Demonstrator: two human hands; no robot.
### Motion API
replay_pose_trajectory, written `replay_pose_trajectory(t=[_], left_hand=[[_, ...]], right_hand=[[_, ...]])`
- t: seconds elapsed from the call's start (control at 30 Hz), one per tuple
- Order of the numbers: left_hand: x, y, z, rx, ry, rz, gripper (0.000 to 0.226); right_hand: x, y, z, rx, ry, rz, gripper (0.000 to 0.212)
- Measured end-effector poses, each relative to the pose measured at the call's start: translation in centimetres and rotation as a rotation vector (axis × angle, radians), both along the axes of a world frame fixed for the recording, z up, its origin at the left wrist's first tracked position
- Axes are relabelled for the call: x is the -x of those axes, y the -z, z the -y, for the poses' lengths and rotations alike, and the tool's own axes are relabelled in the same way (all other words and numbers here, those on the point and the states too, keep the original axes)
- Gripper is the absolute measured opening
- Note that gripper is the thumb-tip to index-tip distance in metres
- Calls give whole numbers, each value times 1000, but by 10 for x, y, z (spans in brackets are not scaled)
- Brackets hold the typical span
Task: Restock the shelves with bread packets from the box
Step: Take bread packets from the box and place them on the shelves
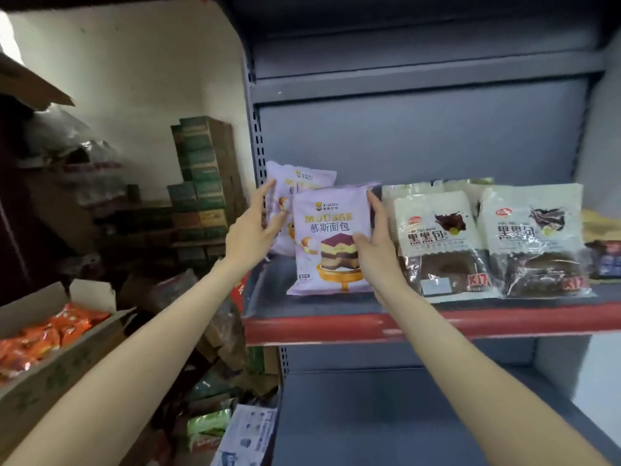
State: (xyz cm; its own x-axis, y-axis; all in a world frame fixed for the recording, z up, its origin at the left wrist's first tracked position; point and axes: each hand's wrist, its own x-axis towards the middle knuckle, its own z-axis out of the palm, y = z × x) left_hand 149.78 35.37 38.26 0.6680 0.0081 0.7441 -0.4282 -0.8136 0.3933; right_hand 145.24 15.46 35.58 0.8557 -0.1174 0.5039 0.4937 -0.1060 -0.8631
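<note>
Grey shelving, red-edged shelf (369, 326): two black-bread packets (440, 243) placed at right. Right hand (376, 247) grips the front lilac mousse bread packet (327, 240) upright; left hand (253, 230) holds the rear mousse packet (295, 186). Lower shelf (403, 415) seemingly unstocked; much remains.

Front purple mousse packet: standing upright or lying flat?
Upright: the front mousse packet stands on the shelf, printed face forward, right hand holding its edge.
</note>
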Motion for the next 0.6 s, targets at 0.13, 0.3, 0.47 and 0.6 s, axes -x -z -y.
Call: replay_pose_trajectory(t=[0.13,0.3,0.47,0.6], left_hand=[[-53,2,1,33,306,-168,82],[-100,-4,9,24,536,-329,101],[-122,-1,38,61,600,-560,100],[-124,-6,33,4,502,-653,92]], right_hand=[[-50,6,-12,78,103,-60,87],[-79,-2,-6,339,273,-102,95],[-82,7,-3,851,424,-216,79],[-75,17,-2,1225,508,-112,97]])
